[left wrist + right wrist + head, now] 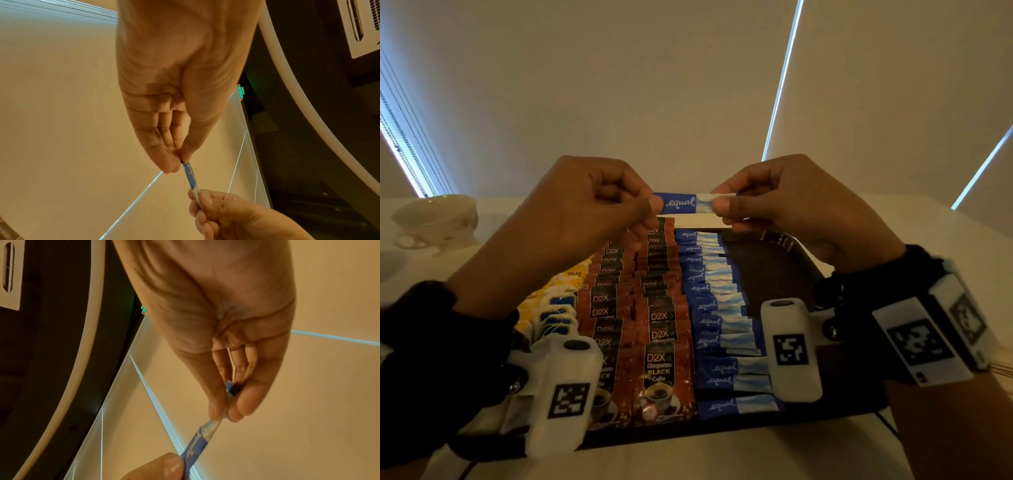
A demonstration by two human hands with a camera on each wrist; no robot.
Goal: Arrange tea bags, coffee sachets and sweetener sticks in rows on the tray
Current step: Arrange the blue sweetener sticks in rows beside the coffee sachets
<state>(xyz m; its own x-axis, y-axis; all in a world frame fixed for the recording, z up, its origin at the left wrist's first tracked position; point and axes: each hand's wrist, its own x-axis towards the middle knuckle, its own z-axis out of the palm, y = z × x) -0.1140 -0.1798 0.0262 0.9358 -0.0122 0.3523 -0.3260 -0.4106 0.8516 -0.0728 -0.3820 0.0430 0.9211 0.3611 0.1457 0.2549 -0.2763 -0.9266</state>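
A blue-and-white "equal" sweetener stick [690,202] [190,177] [199,440] hangs level above the far end of the dark tray [770,274]. My left hand [599,219] [176,155] pinches its blue end. My right hand [784,209] [228,408] pinches its white end. On the tray lie a row of equal sticks [717,322], two rows of red D2X coffee sachets [657,329] and, at the left, tea bags [554,308] with yellow packets behind them.
A white teacup [436,219] on a saucer stands at the far left of the white tablecloth [722,455]. The right strip of the tray is bare. Blinds with bright gaps fill the background.
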